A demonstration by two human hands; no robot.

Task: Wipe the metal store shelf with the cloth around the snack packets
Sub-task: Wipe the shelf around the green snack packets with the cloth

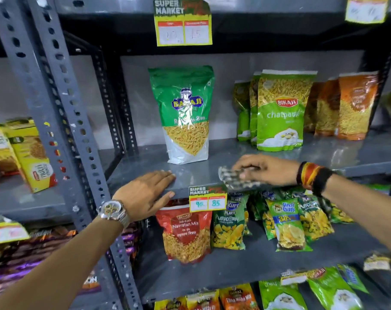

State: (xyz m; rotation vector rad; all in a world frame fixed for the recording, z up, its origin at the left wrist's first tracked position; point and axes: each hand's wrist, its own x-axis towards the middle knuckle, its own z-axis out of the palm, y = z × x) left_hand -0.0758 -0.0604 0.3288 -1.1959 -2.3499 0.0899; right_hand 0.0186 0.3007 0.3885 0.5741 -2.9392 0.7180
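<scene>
The grey metal shelf point(145, 162) runs across the middle of the view. My right hand point(264, 167) presses a patterned grey cloth point(237, 179) onto the shelf near its front edge, right of centre. My left hand point(145, 193) rests flat on the front lip of the shelf, fingers together, holding nothing. A tall green Balaji sev packet point(185, 113) stands upright behind and between my hands. To the right stand green Bikaji packets point(279, 110) and orange packets point(351, 106), all upright towards the back.
A perforated grey upright post point(62, 104) stands at the left. A price tag point(207, 199) hangs from the shelf lip. Below sit a red Navratan Mix packet point(185, 231) and several green chip packets point(288, 222). Yellow boxes point(26, 157) fill the left bay.
</scene>
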